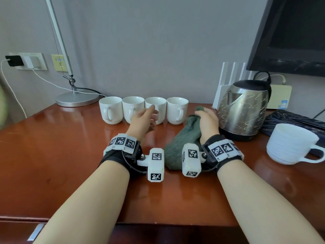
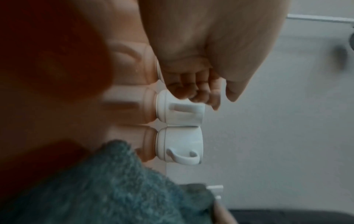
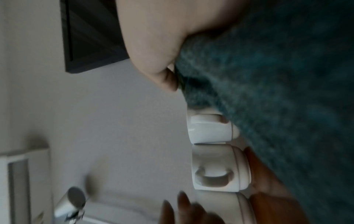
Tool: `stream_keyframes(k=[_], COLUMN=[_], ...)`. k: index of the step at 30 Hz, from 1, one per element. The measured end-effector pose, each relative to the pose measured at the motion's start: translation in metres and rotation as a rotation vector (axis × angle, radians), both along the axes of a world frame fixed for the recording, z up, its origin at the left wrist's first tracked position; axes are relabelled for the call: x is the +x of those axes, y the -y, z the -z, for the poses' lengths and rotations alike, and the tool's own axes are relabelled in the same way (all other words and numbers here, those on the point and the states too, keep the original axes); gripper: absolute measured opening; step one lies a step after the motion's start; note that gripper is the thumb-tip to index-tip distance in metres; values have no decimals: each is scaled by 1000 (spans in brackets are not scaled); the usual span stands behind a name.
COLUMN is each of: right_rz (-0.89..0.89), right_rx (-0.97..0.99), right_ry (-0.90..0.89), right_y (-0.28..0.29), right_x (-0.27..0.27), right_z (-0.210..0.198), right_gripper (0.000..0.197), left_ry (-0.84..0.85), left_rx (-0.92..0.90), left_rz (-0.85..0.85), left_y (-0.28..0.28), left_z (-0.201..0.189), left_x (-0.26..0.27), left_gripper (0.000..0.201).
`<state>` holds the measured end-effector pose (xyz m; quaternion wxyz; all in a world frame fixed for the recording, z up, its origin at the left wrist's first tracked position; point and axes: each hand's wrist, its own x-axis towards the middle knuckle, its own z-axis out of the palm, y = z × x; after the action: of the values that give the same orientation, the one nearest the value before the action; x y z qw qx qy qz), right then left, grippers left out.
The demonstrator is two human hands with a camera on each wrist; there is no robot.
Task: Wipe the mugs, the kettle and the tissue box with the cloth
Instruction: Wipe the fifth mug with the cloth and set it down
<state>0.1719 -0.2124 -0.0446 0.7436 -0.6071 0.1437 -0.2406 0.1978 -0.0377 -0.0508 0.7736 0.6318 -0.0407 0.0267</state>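
Four white mugs stand in a row at the back of the brown table (image 1: 52, 147). My left hand (image 1: 149, 115) reaches in front of the third mug (image 1: 158, 103) with fingers spread and holds nothing; it is blurred. In the left wrist view its fingers (image 2: 201, 94) hover by a mug (image 2: 180, 112). My right hand (image 1: 207, 120) grips a green cloth (image 1: 182, 138) that trails down to the table; the right wrist view shows the cloth (image 3: 277, 91) under the thumb. The steel kettle (image 1: 244, 110) stands just right of that hand. The dark patterned tissue box (image 1: 290, 120) lies behind it at the far right.
A large white ribbed cup (image 1: 292, 143) sits at the right front. A lamp base (image 1: 77, 99) and its cable lie back left, a white router (image 1: 228, 80) stands behind the kettle, and a dark screen (image 1: 290, 32) hangs above.
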Motion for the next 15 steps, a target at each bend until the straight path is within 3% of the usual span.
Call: stream_keyframes(k=[5, 9, 12, 15], right_rz=[-265, -394, -354, -257], right_rx=[61, 32, -61, -135], right_ry=[75, 182, 229, 248], right_y=[-2, 5, 11, 21], right_x=[-53, -99, -124, -146], right_z=[-27, -52, -69, -82], right_gripper=[16, 23, 20, 17], left_ry=[149, 228, 254, 318], left_rx=[69, 64, 72, 141], left_rz=[236, 392, 523, 576], left_y=[21, 43, 57, 69], left_z=[-25, -52, -68, -76], left_x=[-39, -72, -97, -120], left_gripper=[15, 34, 47, 41])
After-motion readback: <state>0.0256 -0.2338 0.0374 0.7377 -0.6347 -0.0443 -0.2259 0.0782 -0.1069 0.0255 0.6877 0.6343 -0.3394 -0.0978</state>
